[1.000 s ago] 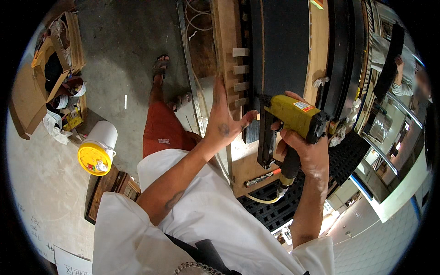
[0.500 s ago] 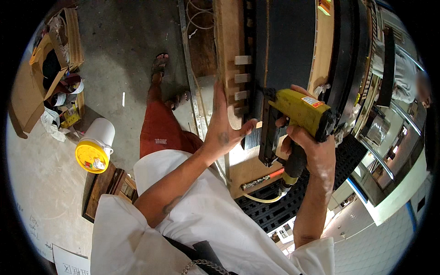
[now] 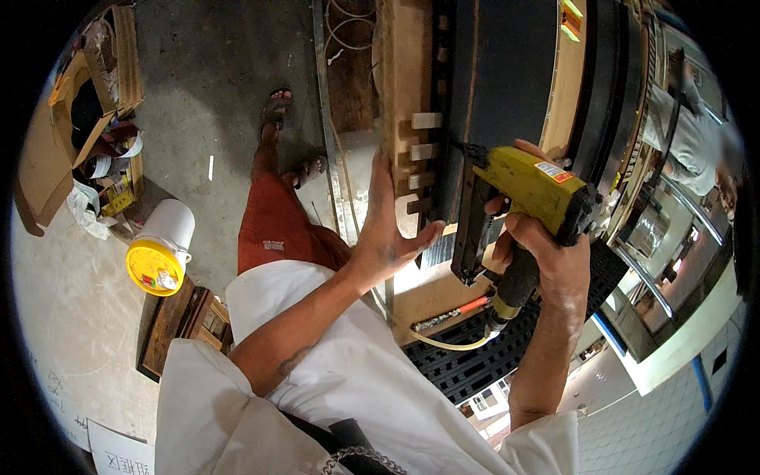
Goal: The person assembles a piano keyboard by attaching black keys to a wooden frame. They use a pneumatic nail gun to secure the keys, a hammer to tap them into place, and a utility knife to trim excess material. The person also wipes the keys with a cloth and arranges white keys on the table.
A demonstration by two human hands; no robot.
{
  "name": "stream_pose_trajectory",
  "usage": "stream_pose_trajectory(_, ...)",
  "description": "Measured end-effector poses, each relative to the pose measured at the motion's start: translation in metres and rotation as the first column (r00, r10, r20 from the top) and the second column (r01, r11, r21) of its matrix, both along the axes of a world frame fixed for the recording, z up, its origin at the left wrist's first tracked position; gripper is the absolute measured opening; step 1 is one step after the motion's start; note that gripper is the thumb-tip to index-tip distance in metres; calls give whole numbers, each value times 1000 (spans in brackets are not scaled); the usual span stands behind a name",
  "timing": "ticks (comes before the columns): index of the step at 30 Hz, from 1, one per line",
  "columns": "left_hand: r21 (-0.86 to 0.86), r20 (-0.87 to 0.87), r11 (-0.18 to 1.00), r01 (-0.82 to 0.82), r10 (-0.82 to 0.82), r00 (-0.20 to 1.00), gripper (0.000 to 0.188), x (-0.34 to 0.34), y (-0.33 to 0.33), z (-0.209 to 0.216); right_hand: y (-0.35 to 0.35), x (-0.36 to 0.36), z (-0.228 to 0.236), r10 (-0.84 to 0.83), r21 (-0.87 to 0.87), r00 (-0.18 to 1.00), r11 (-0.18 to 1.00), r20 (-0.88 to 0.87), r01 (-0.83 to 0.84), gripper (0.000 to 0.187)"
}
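Plainly, a yellow nail gun (image 3: 529, 184) is held at two o'clock from the middle of the view, with its nose pointed toward ten o'clock, over a long black panel (image 3: 511, 87). Its dark handle is wrapped by the right hand (image 3: 552, 257); that grip is closed firmly around it, and a finger is seen near the trigger. Whether the panel is touched by the nose cannot be told. By a pale hose (image 3: 453, 346), the bottom of the handle is met, and from there a curve is made toward nine o'clock.

The left hand (image 3: 383, 244) is placed near the centre, its grip spread: the fingers are stretched toward twelve along the side of a wooden beam (image 3: 405, 71), and the thumb is held out toward two. Nothing is pinched by it. At one o'clock, a row of small wooden blocks (image 3: 425, 151) is set between beam and panel.

Between four and five o'clock, a red-handled tool (image 3: 473, 305) is laid on the wooden counter (image 3: 422, 294), beside a black slotted mat (image 3: 467, 362). At nine, a white bucket (image 3: 170, 224) is topped by a yellow lid (image 3: 153, 267). Between two and three, another person (image 3: 679, 142) is seen.
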State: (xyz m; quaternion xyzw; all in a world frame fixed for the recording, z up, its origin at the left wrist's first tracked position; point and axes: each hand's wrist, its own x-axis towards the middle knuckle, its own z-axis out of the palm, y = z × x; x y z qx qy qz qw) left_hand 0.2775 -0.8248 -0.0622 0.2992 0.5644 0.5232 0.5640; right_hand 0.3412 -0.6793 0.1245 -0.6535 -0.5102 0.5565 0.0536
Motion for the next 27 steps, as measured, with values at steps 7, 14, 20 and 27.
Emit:
stream_pose_trajectory(7, 7, -82, 1000, 19, -19, 996, 126, 1, -2, -4, 7, -8, 3, 20, -6, 999, 1000, 32, -19, 68)
stream_pose_trajectory(14, -23, -61, 999, 35, -36, 998, 126, 0, -3, -3, 15, -11, 1, 25, -12, 999, 1000, -21, -26, 68)
stream_pose_trajectory(20, -11, -94, 1000, 19, -20, 995, 126, 0, -2, -5, 31, -22, 0, 43, 0, 998, 999, -41, -43, 67)
stream_pose_trajectory(27, -40, -156, 998, 42, -48, 987, 125, 0, -3, -5, 37, -29, 4, 44, -39, 999, 998, 21, -43, 70)
